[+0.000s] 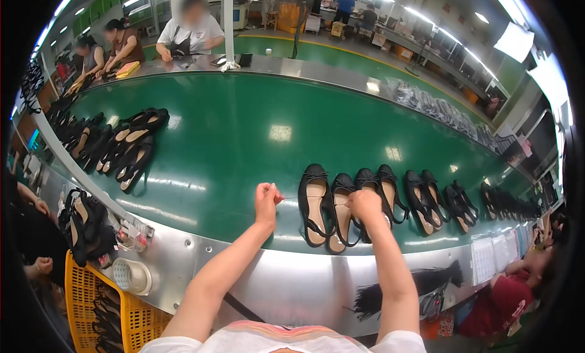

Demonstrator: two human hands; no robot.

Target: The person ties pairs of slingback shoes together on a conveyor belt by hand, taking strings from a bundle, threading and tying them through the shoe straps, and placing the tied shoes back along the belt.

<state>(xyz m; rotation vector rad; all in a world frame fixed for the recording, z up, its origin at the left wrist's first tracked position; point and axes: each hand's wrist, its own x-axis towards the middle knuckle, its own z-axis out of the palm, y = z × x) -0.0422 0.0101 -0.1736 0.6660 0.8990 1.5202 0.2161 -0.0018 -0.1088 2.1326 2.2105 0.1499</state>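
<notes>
My left hand [266, 202] is closed in a pinch just left of a pair of black slingback flats. A thin dark cord [298, 198] runs from it, pulled nearly straight across the pair, to my right hand [365, 205]. The right fingers are closed over the right shoe of that pair. The left flat [315, 200] has a bow on its toe and a beige insole; the right flat [342, 216] stands beside it, partly behind the cord. Another pair, with one shoe [388, 185] showing, is partly hidden by my right hand.
More black flats [421, 197] line the green belt [231, 139] to the right, with a heap [137, 139] at far left. On the metal edge lie black cords [408, 289] and a tape roll [131, 275]. A yellow crate [131, 316] stands lower left. Co-workers sit opposite and alongside.
</notes>
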